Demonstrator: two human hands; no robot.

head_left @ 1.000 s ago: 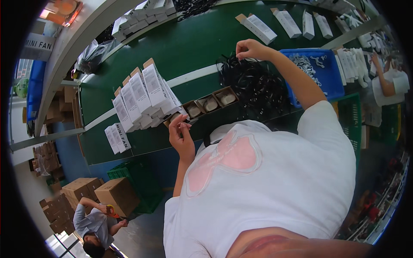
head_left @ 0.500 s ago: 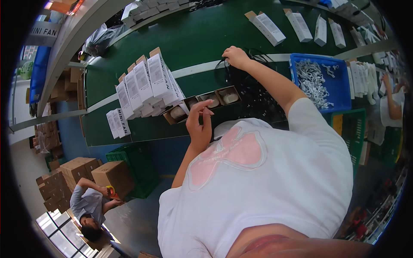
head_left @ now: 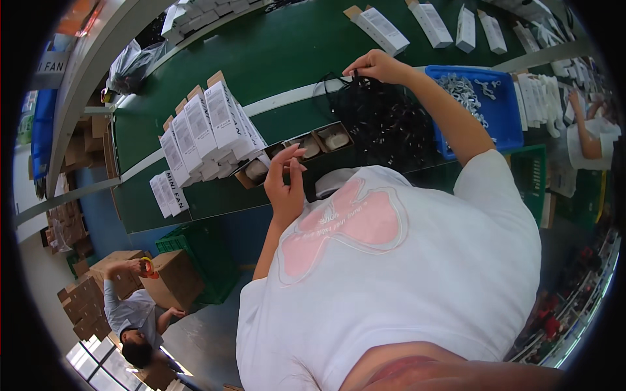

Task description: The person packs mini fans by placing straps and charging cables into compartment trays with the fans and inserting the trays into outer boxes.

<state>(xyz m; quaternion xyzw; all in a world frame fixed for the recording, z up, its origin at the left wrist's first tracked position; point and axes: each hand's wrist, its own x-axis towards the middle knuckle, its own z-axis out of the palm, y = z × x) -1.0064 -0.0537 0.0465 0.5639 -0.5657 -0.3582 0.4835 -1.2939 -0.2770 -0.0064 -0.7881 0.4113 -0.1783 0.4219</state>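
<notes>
My right hand (head_left: 378, 67) is raised above a tangled heap of thin black cords (head_left: 385, 127) with small shiny ends. Its fingers are pinched on a black cord that hangs into the heap. In front of my chest, my left hand (head_left: 285, 188) is held up with loosely bent fingers apart, and I see nothing in it. Just behind it lies a narrow brown cardboard tray (head_left: 353, 144) with pale rounded items in its compartments; my fingers cover part of it. Left of the tray, white printed boxes (head_left: 222, 117) lean in a stack, several with brown flaps up.
A blue bin (head_left: 512, 124) of small white hook-like parts sits right of the cords. More white boxes (head_left: 385, 32) lie across the green table (head_left: 280, 55). Two small boxes (head_left: 168, 195) lie at the left edge. A person (head_left: 134, 313) holds a tape dispenser by a carton (head_left: 173, 280).
My right hand has moved right and lifted with a cord, and more of the black heap shows. My left hand stays in much the same pose. The other person's tape dispenser has moved up.
</notes>
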